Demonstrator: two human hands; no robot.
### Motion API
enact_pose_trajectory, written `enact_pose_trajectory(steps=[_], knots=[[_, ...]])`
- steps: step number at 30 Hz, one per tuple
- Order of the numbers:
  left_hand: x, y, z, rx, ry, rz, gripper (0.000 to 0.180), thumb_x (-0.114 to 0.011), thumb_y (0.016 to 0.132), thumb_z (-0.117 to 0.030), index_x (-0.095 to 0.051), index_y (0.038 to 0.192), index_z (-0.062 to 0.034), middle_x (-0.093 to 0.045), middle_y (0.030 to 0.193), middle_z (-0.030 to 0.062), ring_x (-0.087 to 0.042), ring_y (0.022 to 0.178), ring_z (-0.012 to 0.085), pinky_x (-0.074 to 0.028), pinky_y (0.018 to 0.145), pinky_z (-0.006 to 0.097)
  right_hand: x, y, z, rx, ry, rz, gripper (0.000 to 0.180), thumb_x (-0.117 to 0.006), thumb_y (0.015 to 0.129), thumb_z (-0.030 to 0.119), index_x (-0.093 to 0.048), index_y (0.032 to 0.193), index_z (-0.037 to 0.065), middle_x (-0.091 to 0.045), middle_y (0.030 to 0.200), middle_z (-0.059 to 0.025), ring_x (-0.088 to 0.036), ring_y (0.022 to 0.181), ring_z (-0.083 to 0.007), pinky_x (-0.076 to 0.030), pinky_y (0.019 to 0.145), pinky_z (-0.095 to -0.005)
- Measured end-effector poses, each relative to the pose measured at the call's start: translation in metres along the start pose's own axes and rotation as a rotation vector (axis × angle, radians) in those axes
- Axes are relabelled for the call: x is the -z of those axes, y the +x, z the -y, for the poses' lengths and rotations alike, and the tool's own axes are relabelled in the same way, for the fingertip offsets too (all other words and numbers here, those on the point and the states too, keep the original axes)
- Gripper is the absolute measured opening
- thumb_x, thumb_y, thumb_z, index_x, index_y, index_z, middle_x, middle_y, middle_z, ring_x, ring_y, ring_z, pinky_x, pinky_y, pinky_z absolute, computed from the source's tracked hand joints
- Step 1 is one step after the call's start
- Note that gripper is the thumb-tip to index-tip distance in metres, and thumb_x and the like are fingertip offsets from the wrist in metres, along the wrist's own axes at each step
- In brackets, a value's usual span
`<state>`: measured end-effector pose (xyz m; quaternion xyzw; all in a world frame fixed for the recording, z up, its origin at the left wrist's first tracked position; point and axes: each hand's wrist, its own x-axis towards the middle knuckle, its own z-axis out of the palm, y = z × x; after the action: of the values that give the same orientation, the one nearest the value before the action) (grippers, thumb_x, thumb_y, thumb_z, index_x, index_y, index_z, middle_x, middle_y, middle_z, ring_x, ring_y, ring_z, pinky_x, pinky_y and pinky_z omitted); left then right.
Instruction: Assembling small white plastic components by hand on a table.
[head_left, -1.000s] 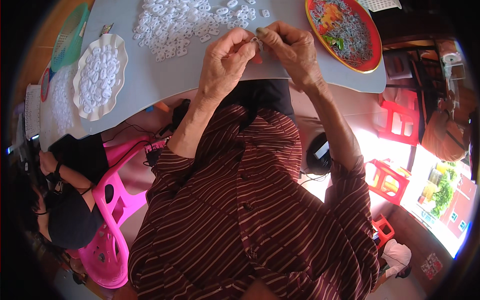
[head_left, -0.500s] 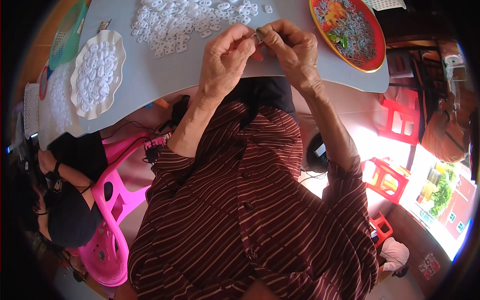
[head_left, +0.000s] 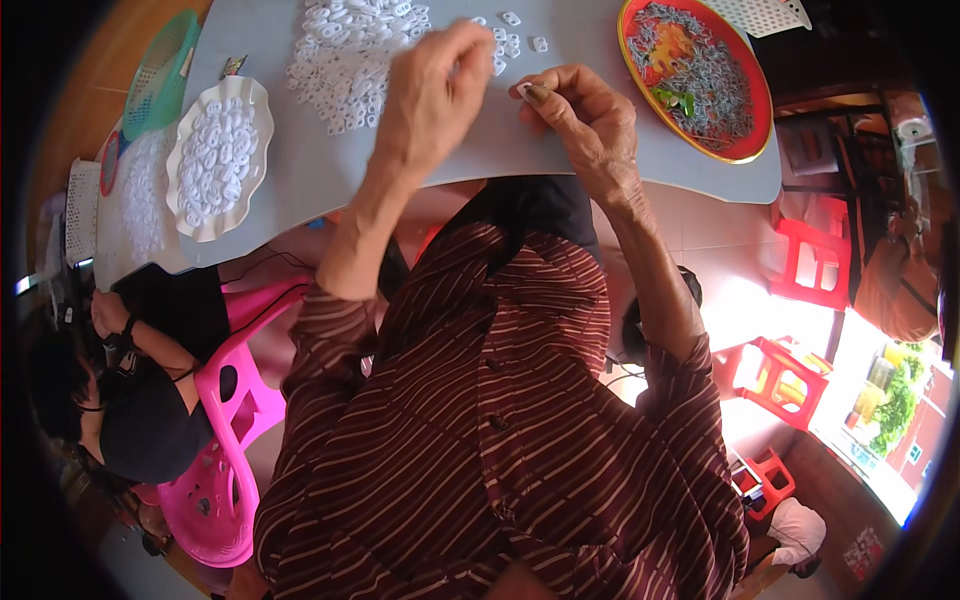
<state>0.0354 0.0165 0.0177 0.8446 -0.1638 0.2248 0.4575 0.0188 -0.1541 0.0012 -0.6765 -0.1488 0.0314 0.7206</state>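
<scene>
Over the near edge of a pile of small white plastic pieces with holes, my left hand is raised and smeared by motion. Its fingers look curled, but whether anything is in them cannot be seen. My right hand is closed in a pinch above the table's near edge. A small white piece shows at its thumb and fingertips, mostly hidden by them. To the right is a round red tray with a gold rim, holding many small grey metal-looking parts and something green.
A wavy-edged cream dish full of white oval pieces stands on the grey table at left. Beside it lie small clear pieces and a green basket. Another person sits at left on a pink chair. Red stools stand at right.
My left hand has parted from my right hand and moved left toward the white pile. The right hand stays near its place, still pinching. The view has shifted slightly.
</scene>
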Motion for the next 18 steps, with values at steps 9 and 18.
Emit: enact_pose_trajectory(steps=[9, 18], knots=[[-0.002, 0.053, 0.053, -0.328, 0.592, 0.236, 0.011, -0.057, 0.078, -0.01, -0.057, 0.085, -0.0016, -0.056, 0.075, 0.0133, -0.051, 0.077, 0.0351, -0.042, 0.073, 0.043, 0.002, -0.003, 0.001, -0.02, 0.098, -0.053, 0.012, -0.059, 0.086, 0.008, -0.06, 0.091, -0.003, -0.061, 0.078, -0.0024, -0.053, 0.067, -0.0062, -0.046, 0.063, -0.0207], [0.005, 0.036, 0.015, 0.197, -0.195, 0.39, 0.018, -0.052, 0.088, -0.019, -0.058, 0.09, -0.0028, -0.058, 0.065, 0.0021, -0.051, 0.059, 0.0122, -0.042, 0.055, 0.028, 0.002, -0.005, 0.0, -0.036, 0.11, -0.132, 0.014, -0.061, 0.085, 0.007, -0.062, 0.094, -0.003, -0.059, 0.075, 0.0007, -0.051, 0.067, -0.0047, -0.045, 0.064, -0.0196]])
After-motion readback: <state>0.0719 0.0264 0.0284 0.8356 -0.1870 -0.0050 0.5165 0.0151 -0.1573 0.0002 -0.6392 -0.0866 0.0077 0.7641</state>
